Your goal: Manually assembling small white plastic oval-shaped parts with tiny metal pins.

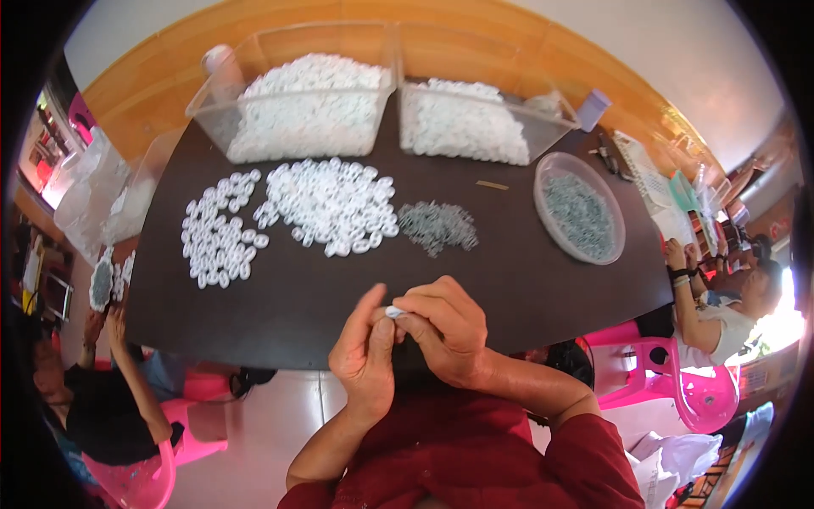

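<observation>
Between my two hands, just over the table's near edge, is a small white oval plastic piece [393, 312]. My right hand [449, 329] pinches it from the right with thumb and fingers. My left hand [363, 352] closes on it from the left, thumb and fingertips against it. Whether a small metal part is also in the fingers is hidden. Beyond my hands lie a heap of white oval pieces [335, 204], a looser spread of the same pieces [222, 233] to its left, and a small pile of grey metal parts [438, 227] to its right.
Two clear bins [197, 114] [555, 140] full of white pieces stand at the back of the dark table [509, 280]. A round clear tub [616, 237] of grey metal parts sits at right. People work at both sides; a pink chair [704, 394] stands at right.
</observation>
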Demonstrator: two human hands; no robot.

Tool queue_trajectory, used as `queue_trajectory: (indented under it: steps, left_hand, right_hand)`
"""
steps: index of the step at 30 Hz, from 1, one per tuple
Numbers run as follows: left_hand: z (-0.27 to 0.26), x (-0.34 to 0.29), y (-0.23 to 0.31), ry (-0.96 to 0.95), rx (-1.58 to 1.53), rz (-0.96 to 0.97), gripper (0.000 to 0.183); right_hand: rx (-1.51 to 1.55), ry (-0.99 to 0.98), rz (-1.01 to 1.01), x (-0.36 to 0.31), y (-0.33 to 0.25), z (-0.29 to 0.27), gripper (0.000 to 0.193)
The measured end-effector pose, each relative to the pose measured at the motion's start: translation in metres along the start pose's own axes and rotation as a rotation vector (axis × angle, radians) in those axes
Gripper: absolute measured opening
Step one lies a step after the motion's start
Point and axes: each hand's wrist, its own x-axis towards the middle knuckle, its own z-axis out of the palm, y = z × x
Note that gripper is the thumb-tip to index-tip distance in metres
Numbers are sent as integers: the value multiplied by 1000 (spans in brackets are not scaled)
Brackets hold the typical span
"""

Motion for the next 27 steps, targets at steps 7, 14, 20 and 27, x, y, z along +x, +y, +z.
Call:
queue_trajectory:
  steps: [7, 14, 20, 27]
  left_hand:
    - [-41, 20, 6, -61, 307, 11, 31]
    - [-74, 71, 25, 69, 814, 389, 20]
    - [-93, 116, 41, 81, 1354, 671, 29]
    - [-118, 169, 18, -112, 1703, 608, 18]
  right_hand:
    - [-325, 144, 38, 96, 61, -68, 12]
    - [-754, 159, 39, 191, 163, -138, 14]
    - [-865, 137, -110, 174, 158, -127, 11]
    - [-619, 19, -349, 127, 91, -96, 16]
